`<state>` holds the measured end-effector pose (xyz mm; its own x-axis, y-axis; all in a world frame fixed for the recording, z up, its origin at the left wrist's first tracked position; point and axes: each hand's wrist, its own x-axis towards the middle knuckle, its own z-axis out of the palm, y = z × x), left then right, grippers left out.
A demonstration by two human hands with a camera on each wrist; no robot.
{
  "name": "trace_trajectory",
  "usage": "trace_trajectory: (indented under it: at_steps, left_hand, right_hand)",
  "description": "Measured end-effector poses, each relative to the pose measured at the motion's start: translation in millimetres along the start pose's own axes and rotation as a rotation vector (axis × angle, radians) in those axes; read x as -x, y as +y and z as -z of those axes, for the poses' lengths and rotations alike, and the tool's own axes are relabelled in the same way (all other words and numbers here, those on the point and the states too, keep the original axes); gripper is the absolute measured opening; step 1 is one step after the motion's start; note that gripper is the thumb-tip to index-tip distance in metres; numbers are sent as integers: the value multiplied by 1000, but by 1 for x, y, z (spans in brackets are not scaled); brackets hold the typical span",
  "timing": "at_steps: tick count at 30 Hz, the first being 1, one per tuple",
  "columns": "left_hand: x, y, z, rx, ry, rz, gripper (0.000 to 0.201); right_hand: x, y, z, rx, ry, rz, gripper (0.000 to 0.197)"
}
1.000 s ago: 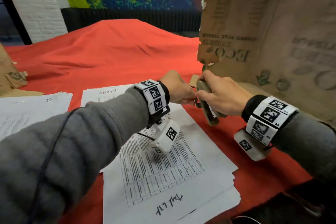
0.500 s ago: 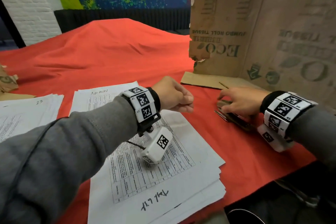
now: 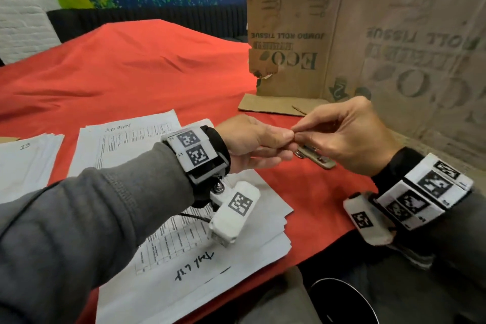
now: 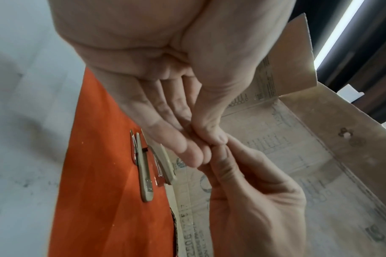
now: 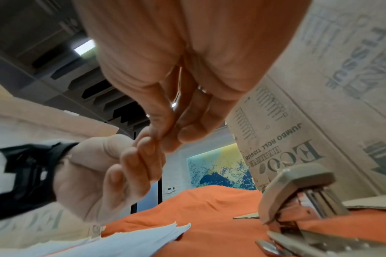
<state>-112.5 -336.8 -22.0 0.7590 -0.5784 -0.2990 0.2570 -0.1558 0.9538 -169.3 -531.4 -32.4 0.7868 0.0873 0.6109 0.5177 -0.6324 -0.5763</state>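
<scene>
Clock positions are read in the head view from the spot where your fingertips meet; 12 o'clock points away from you.

Count one red cloth. It covers the whole work surface and humps up at 10 o'clock.

Count one cardboard box, upright with its print upside down, spanning 1 to 3 o'clock. Its wall closes off the side just beyond your right hand.

Count two paper stacks. The nearer one lies at 7 o'clock, partly covered by your left forearm. The second stack lies at 9 o'clock, well apart from the hands.

Count one cardboard flap, flat on the cloth at 11 o'clock, at the foot of the box.

Count two hands. Your left hand and right hand meet tip to tip above the cloth. Each presses its thumb against its fingertips in a pinch. You cannot tell from any view what, if anything, sits between them.

Count one stapler. It lies hinged open on the cloth at 4 o'clock, beneath your right hand, and neither hand touches it. The right hand hides much of it in the head view; the left wrist view shows more of its length.
</scene>
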Motion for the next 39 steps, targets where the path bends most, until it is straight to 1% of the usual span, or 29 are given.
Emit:
trace_trajectory:
  at_steps: [2,4,7,10,12,13,14,16,18,19,20,21,23,24,25,26,27,28,29,30,32,34,36,37,39]
  left_hand:
    - [0,-1,-3,44,-12,10,12]
    - [-1,-1,-6,93,-21,9,13]
    - [-2,1,-5,133,-58,2,18]
    - [-1,3,2,91,-89,-5,21]
    - [0,5,13,16,-53,-23,17]
    - [1,7,21,-25,-28,-34,20]
    - [1,7,32,-67,5,-47,28]
    - [3,9,57,-154,98,-86,39]
    - [8,8,79,-229,186,-109,38]
    - [10,7,89,-281,227,-112,36]
    - [13,7,97,-387,260,-116,34]
    - [14,6,106,-545,285,-116,29]
    - [19,3,129,-933,311,-68,21]
    - [25,2,134,-1077,293,-13,28]
    - [30,-1,137,-1170,271,48,41]
    - [31,-7,143,-1212,253,95,58]
    - [28,-14,153,-1228,235,93,73]
    - [24,-21,162,-1249,216,87,81]
    - [21,-26,165,-1266,207,92,88]
    - [18,-29,167,-1281,216,105,95]
    - [15,-30,173,-1307,260,149,116]
    - [15,-30,185,-1310,301,201,135]
    - [19,-33,209,-1275,360,223,142]
    - [21,-35,223,-1269,381,236,145]
    - [19,-38,258,-1301,378,330,151]
  right_hand:
    - [6,1,-4,121,64,46,14]
    - [12,1,-7,214,99,62,13]
    - [16,3,-6,257,110,-14,13]
    - [22,10,0,190,98,-154,18]
    - [30,13,4,62,58,-244,18]
    - [36,12,8,-7,39,-279,17]
    - [43,12,14,-71,19,-307,16]
    - [63,9,28,-166,-59,-343,11]
    - [92,9,44,-282,-204,-397,4]
    - [109,13,51,-329,-286,-451,3]
    - [127,19,56,-348,-378,-514,2]
    - [143,29,57,-341,-472,-578,4]
    - [174,63,46,-206,-635,-708,12]
    - [189,85,34,-92,-680,-772,16]
    - [207,112,17,30,-697,-834,20]
    - [225,139,-3,152,-700,-907,21]
    - [241,164,-24,258,-704,-974,17]
    - [256,187,-44,349,-713,-1035,19]
    - [271,209,-64,429,-727,-1085,28]
    - [285,227,-80,493,-740,-1133,33]
    - [303,250,-101,568,-762,-1201,41]
    - [306,254,-111,578,-753,-1262,45]
    - [310,261,-114,588,-791,-1253,45]
    - [311,265,-112,593,-791,-1219,44]
    - [314,270,-107,578,-792,-1192,44]
